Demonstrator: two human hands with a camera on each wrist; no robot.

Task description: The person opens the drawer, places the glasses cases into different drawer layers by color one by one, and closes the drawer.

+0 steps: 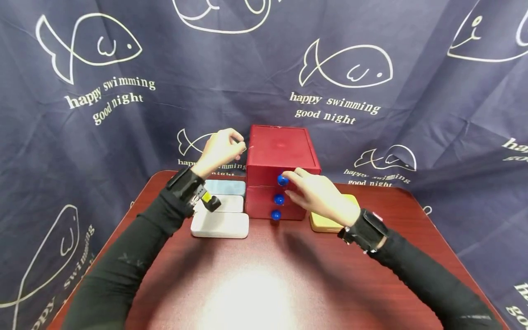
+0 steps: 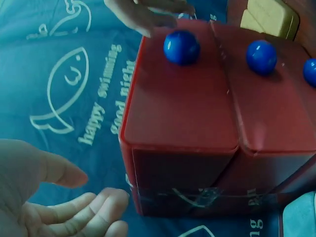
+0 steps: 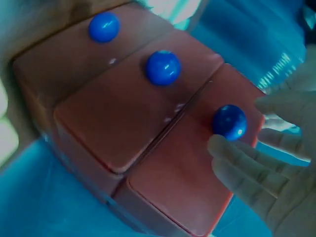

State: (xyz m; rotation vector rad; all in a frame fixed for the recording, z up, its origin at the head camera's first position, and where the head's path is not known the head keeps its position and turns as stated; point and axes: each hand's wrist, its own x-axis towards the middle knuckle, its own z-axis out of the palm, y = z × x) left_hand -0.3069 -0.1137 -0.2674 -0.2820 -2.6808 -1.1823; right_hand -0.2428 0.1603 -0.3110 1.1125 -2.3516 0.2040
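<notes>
A red three-drawer cabinet [image 1: 284, 146] stands at the back of the table, each drawer front bearing a round blue knob. My right hand [image 1: 319, 195] is at its front, fingers spread about the top knob [image 3: 229, 122]. In the right wrist view a fingertip overlaps the knob's lower edge, while the thumb stays apart from it. My left hand [image 1: 224, 147] is raised beside the cabinet's left side, fingers loosely bent, holding nothing. The left wrist view shows a gap between those fingers and the cabinet wall [image 2: 182, 173]. All the drawers appear pushed in.
Left of the cabinet lie a light blue case [image 1: 224, 187], a white case [image 1: 227, 204] and another white case [image 1: 220, 225] nearer the front. A yellow case [image 1: 326, 223] lies on the right, partly behind my right wrist. Behind the table hangs a dark blue fish-print curtain [image 1: 247, 82].
</notes>
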